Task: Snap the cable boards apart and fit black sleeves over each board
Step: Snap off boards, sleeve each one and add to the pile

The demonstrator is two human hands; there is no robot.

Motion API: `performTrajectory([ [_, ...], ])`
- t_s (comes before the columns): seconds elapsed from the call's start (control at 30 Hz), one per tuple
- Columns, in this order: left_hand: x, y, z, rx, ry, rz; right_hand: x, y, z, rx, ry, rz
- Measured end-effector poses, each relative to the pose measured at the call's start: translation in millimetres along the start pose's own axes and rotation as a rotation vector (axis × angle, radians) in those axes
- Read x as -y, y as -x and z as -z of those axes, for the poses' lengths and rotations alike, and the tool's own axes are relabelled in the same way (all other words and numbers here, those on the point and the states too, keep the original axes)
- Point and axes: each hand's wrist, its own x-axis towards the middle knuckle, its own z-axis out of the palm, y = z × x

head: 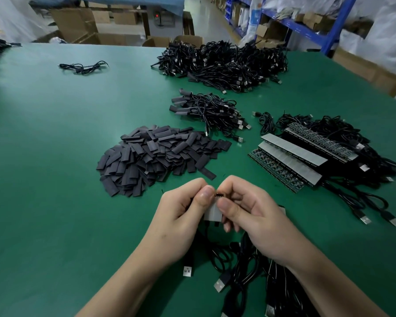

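Board strip (212, 213): light, stiff, probably brittle. Your left grip (183, 209) and right grip (249, 211) pinch it, thumbs close; hold by edges.

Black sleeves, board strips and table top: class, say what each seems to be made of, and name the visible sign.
Black sleeves: probably thin plastic or rubbery tubing, matte; they lie flattened, dull, without glare. Board strips: likely rigid circuit-board laminate; dark faces carry tiny components, backs look pale grey and smooth. Table top: apparently a green mat, satin; light patches show.
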Motion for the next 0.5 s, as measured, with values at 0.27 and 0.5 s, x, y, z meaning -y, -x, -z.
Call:
performTrajectory([
  [0.27,-1.3,0.1,0.3,0.028,0.189,0.09,0.1,-0.8,1.2,0.016,-0.05,-0.029],
  [0.5,-2.5,0.2,-1.8,0.059,0.284,0.145,-1.9,-0.8,0.4,0.024,-0.068,-0.027],
])
